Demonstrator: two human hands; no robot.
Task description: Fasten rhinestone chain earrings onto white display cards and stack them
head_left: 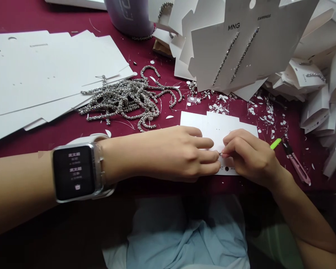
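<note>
A white earring card (pixel 222 125) lies face down on the table in front of me, with small holes in its upper part. My left hand (pixel 193 155) rests flat across the card's left side, fingers stretched toward the right. Thumb and fingertips of my right hand (pixel 248 155) are pinched together over the card. A tiny silver metal piece (pixel 220 153) shows at that pinch, close to my left fingertips; its exact kind is too small to make out. To the upper left lies a tangled heap of silver chain earrings (pixel 123 97).
White cards (pixel 44 74) are stacked at left. A purple cup (pixel 131 16) stands behind the chains. An upright MNG card (pixel 207 48) carries two chain earrings. Folded cards (pixel 315 108) pile up at right, near a pink cutter (pixel 298 164). Paper scraps (pixel 221 106) litter the cloth.
</note>
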